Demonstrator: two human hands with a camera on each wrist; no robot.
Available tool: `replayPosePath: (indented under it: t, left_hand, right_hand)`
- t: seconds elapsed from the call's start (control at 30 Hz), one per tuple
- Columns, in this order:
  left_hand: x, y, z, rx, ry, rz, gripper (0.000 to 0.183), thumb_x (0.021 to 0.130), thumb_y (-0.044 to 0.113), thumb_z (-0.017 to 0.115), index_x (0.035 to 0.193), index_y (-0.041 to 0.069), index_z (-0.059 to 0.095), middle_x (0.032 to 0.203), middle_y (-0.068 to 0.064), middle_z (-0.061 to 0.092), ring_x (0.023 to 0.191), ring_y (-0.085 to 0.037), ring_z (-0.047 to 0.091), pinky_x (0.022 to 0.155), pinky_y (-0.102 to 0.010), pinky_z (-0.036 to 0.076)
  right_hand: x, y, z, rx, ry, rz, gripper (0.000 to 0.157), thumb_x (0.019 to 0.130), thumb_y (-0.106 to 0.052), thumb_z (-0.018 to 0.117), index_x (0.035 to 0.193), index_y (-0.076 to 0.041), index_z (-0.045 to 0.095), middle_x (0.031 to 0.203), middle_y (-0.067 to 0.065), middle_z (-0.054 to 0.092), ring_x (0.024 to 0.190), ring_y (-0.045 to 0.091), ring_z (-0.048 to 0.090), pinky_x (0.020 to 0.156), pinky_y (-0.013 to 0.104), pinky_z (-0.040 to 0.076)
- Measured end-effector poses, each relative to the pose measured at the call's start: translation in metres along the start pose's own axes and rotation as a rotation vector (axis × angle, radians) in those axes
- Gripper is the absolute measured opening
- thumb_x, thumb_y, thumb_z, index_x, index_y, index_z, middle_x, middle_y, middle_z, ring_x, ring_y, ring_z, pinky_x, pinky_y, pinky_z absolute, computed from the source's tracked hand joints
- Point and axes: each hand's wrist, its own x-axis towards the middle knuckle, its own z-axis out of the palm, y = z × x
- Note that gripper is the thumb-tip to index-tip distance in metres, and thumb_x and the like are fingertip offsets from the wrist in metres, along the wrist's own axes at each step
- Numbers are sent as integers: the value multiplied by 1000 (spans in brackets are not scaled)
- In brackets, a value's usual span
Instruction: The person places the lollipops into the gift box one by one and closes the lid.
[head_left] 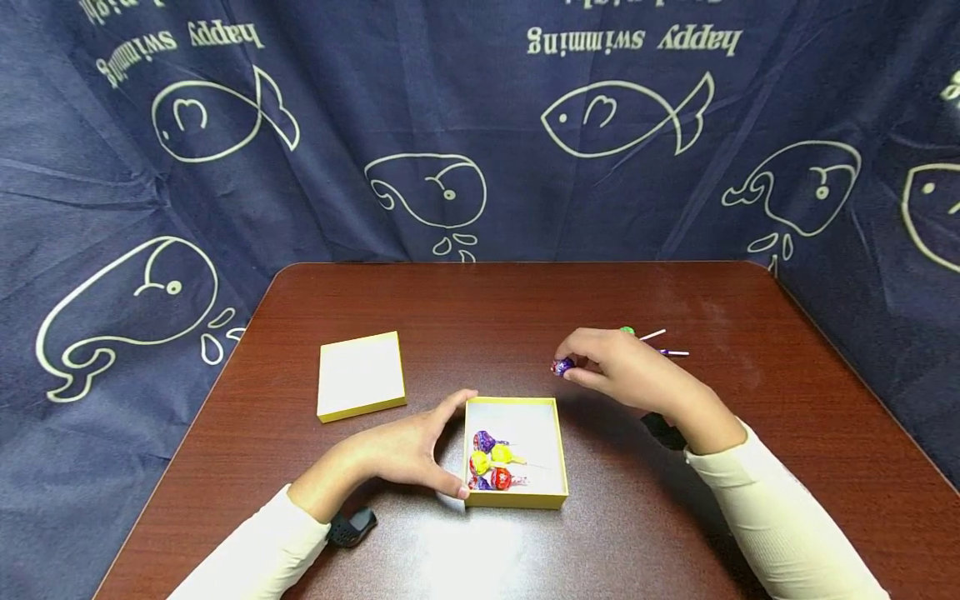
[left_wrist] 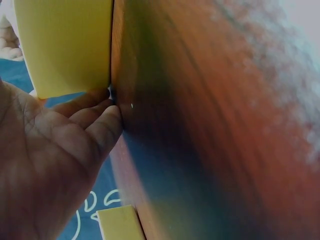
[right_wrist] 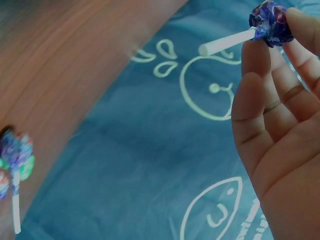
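My right hand (head_left: 637, 373) pinches a purple-wrapped lollipop (head_left: 562, 367) above the table, to the right of a shallow yellow box (head_left: 517, 500). In the right wrist view the lollipop's wrapped head (right_wrist: 270, 23) is between thumb and fingers, its white stick pointing away from the palm. My left hand (head_left: 397, 450) grips the box's left side, thumb at the near corner and index finger at the far corner. Inside the white-lined box, several lollipops lie toward the left: a purple one (head_left: 484, 441), yellow ones (head_left: 501, 453) and a red one (head_left: 501, 478).
A yellow-edged white box lid (head_left: 362, 375) lies on the brown table (head_left: 480, 308) at the left. More lollipops, one with a green wrapper (head_left: 627, 330), lie behind my right hand, partly hidden by it. A dark blue curtain (head_left: 495, 108) hangs behind the table.
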Motion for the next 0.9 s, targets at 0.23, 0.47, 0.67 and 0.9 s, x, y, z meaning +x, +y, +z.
replayPosePath:
  t: [0.23, 0.47, 0.67, 0.9]
  left_hand:
    - [0, 0, 1, 6, 3, 5, 123, 66, 52, 88, 157, 22, 11, 146, -7, 44, 128, -18, 47, 112, -41, 32]
    - [1, -1, 1, 6, 5, 22, 121, 67, 52, 88, 157, 21, 13, 144, -7, 46, 127, -19, 48, 111, -42, 33]
    - [0, -2, 0, 3, -3, 15, 120, 68, 54, 87, 157, 21, 12, 143, -8, 47, 126, -19, 49, 110, -42, 34]
    - [0, -2, -1, 3, -10, 8, 122, 68, 54, 86, 157, 22, 10, 146, -6, 45, 129, -18, 46, 111, -41, 32]
  right_hand:
    - [9, -20, 5, 53, -14, -83, 15, 88, -6, 75, 100, -14, 68, 94, -11, 63, 83, 3, 57, 72, 27, 51]
    - [19, -37, 11, 95, -64, -162, 14, 89, -6, 73, 99, -15, 68, 96, -9, 63, 85, 3, 58, 74, 26, 51]
    - [26, -46, 18, 104, -98, -216, 14, 89, -7, 73, 99, -15, 68, 94, -9, 63, 83, 4, 58, 73, 23, 50]
    - [33, -54, 31, 61, -131, -265, 15, 87, -7, 75, 95, -16, 66, 89, -10, 61, 77, 5, 57, 69, 22, 49]
